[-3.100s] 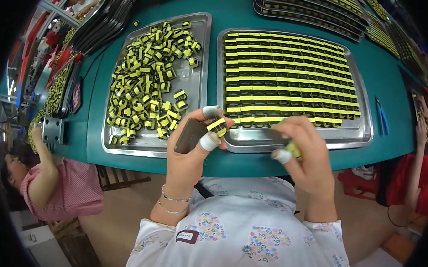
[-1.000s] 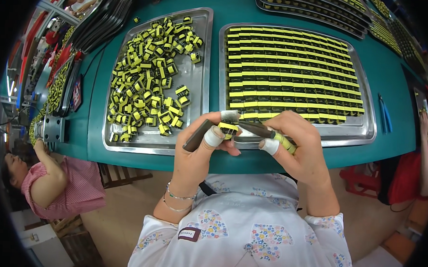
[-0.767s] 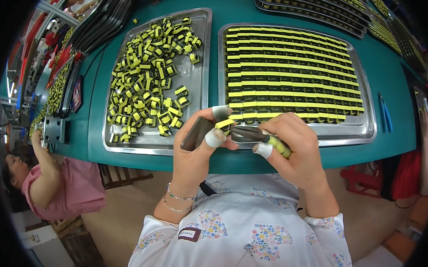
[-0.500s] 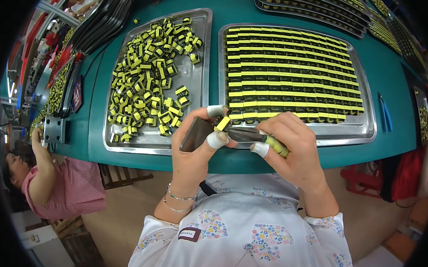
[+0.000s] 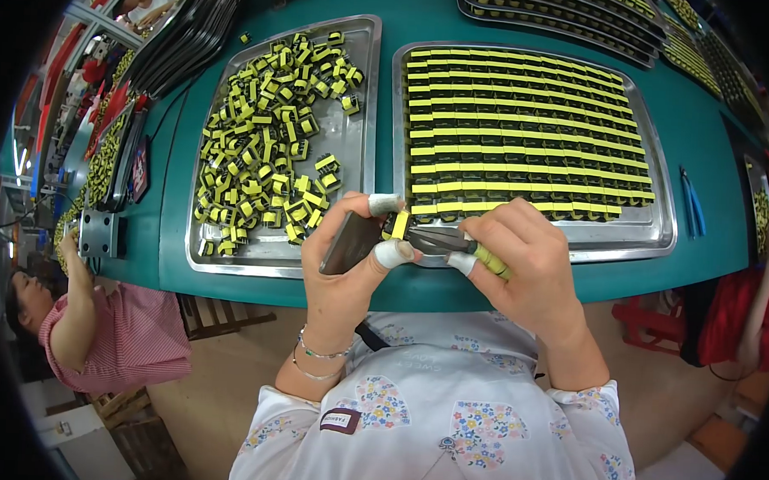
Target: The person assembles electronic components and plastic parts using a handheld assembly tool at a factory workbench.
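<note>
Between thumb and forefinger, my left hand (image 5: 345, 260) pinches a small transformer (image 5: 397, 226) with a yellow wrap and black body. A dark flat rectangular block (image 5: 350, 243) also sits inside that hand, against the palm. My right hand (image 5: 529, 263) is closed round a hand tool (image 5: 440, 241) with dark metal jaws and a yellow-green grip; pliers or tweezers, I cannot tell which. Its jaws reach left to the transformer; whether they touch it is unclear. White tape wraps several fingertips. Both hands are above the front edges of two metal trays.
The left tray (image 5: 354, 144) carries a loose heap of transformers; the right tray (image 5: 665, 209) has them in neat rows. Blue-handled pliers (image 5: 692, 202) lie right of it. Stacked trays (image 5: 557, 20) stand behind. Co-workers sit at left (image 5: 114, 331) and right (image 5: 742, 316).
The transformer has turned more upright in my left fingers. Both hands have shifted slightly left, with the tool still by the transformer.
</note>
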